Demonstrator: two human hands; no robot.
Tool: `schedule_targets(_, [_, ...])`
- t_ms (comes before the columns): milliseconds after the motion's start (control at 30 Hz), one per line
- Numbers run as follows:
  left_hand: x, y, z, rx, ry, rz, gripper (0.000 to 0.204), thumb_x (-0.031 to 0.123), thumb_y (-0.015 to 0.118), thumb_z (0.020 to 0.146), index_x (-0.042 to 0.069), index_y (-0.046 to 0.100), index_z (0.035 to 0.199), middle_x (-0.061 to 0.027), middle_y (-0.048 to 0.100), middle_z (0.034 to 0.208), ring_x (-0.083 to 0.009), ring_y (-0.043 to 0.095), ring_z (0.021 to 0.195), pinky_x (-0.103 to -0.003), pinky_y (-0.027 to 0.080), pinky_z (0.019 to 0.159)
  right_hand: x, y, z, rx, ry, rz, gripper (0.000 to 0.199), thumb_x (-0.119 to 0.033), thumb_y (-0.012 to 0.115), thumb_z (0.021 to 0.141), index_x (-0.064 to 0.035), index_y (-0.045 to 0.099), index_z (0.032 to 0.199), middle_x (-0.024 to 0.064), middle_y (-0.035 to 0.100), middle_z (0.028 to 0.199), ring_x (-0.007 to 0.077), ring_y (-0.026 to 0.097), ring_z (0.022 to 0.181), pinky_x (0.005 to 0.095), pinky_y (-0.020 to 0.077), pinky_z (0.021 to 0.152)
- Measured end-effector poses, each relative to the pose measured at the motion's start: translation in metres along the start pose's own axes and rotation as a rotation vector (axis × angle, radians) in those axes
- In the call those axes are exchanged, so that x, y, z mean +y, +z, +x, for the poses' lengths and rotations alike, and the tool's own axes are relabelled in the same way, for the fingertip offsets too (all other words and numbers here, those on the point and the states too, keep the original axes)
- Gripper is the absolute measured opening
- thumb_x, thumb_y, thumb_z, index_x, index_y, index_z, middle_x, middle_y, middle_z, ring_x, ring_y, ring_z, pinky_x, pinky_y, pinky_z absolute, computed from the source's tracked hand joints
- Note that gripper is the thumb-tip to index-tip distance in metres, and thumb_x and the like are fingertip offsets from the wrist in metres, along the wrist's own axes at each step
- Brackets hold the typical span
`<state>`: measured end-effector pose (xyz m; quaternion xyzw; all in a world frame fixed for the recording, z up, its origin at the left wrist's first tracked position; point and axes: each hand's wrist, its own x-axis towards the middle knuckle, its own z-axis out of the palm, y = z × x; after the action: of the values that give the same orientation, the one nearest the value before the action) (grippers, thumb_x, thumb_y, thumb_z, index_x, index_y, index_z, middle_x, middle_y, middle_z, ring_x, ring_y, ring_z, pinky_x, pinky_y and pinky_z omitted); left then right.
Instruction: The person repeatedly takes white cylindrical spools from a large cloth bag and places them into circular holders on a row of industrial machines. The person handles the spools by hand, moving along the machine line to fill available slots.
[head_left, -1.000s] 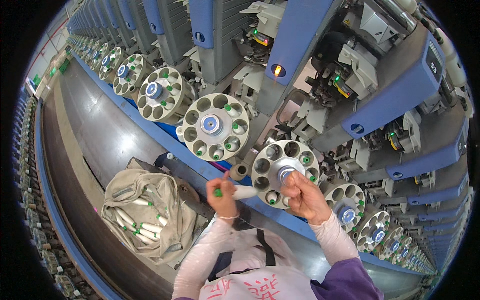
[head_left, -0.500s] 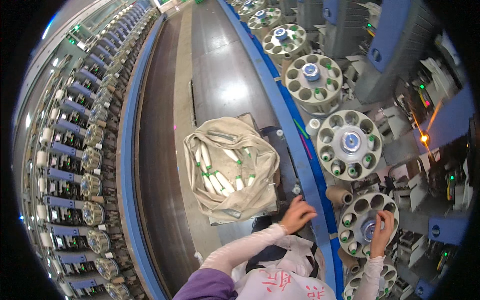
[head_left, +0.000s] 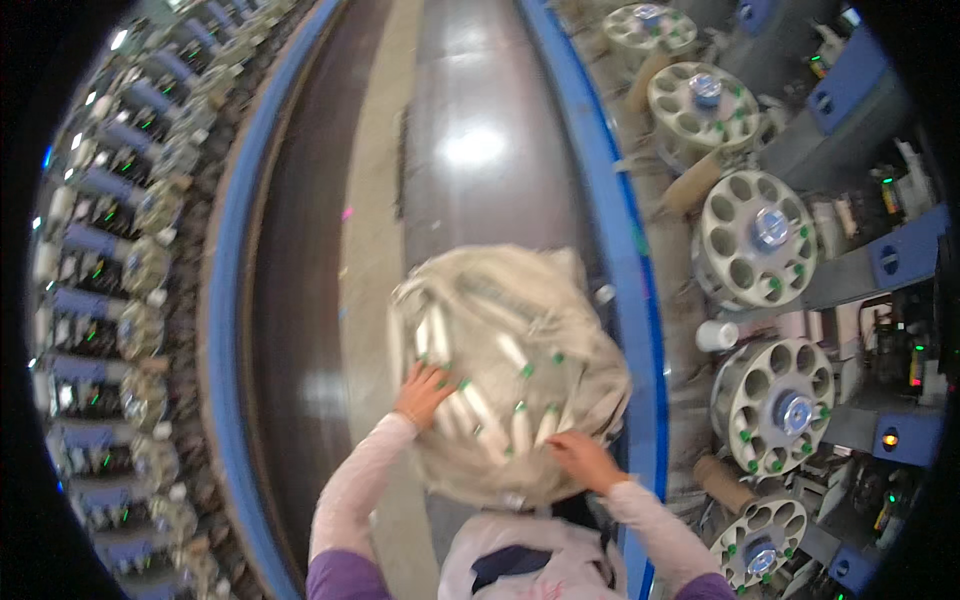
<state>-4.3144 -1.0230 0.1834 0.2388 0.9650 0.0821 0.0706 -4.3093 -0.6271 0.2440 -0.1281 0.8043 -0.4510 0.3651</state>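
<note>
In front of me a beige cloth sack (head_left: 500, 275) lies open. Inside are several white yarn bobbins (head_left: 483, 410) with green ends. My left hand (head_left: 423, 395) reaches over the sack's left part, fingers stretched and slightly apart on the green ends of bobbins there; no bobbin shows lifted in it. At the lower right of the sack, my right hand (head_left: 588, 462) has its fingertips closed on the lower end of a white bobbin (head_left: 547, 425). Blur softens both hands, and part of that bobbin is hidden by the fingers.
To my right, beyond a blue rail (head_left: 640, 340), stand round bobbin magazines (head_left: 752, 270), some pockets holding green-tipped bobbins. A brown paper cone (head_left: 722, 483) and a white spool (head_left: 716, 335) sit near them. Another long machine row (head_left: 130, 300) runs along the left, past a blue rail (head_left: 235, 300).
My right hand has left the magazine at the right and come to the sack. My left hand has moved left into the sack. The view has turned, so the sack appears nearer and larger.
</note>
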Motion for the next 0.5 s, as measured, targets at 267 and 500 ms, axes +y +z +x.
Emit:
schedule_targets(267, [-0.135, 0.034, 0.101, -0.438, 0.393, 0.291, 0.027, 0.044, 0.067, 0.081, 0.021, 0.076, 0.094, 0.0011, 0.066, 0.102, -0.0219, 0.06, 0.11, -0.058, 0.028, 0.116, 0.038, 0.066, 0.234, 0.235, 0.338, -0.476, 0.039, -0.023, 0.057, 0.096, 0.0011, 0.052, 0.126, 0.0259, 0.057, 0.123, 0.0373, 0.057, 0.116, 0.0487, 0.0488, 0.096])
schedule_targets(500, [-0.107, -0.012, 0.137, -0.027, 0.204, -0.572, 0.042, 0.053, 0.066, 0.088, 0.012, 0.071, 0.092, -0.0041, 0.065, 0.084, -0.0242, 0.064, 0.085, -0.052, 0.04, 0.104, -0.007, 0.018, 0.193, 0.18, 0.243, -0.213, 0.028, -0.022, 0.052, 0.102, -0.0031, 0.054, 0.123, 0.0191, 0.062, 0.112, 0.0304, 0.063, 0.104, 0.04, 0.0511, 0.088])
